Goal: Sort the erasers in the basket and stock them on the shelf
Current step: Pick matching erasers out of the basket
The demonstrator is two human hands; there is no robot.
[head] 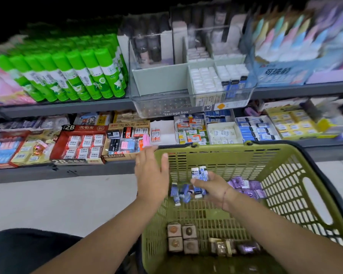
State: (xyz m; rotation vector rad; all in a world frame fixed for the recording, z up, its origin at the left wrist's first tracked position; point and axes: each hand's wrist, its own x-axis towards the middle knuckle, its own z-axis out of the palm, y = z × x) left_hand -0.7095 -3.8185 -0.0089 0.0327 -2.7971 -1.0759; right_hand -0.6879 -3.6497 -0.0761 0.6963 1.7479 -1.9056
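Observation:
A green plastic basket (285, 186) stands on the floor before the shelf. Inside it my right hand (214, 189) grips a few blue-and-white erasers (198, 172) held upright. More blue erasers (179, 192) lie loose on the basket floor just left of that hand. Purple-wrapped erasers (248, 187) sit to its right, and brown square erasers (182, 238) lie near the front. My left hand (151, 171) hovers flat and empty at the basket's left rim.
The lower shelf holds eraser boxes: red 2B box (81, 144), 4B box (125, 139), blue-sleeved erasers (253, 129), yellow ones (293, 121). Above are green glue sticks (73, 74) and a clear storage box (190, 82). Pale floor tiles (57, 202) lie to the left.

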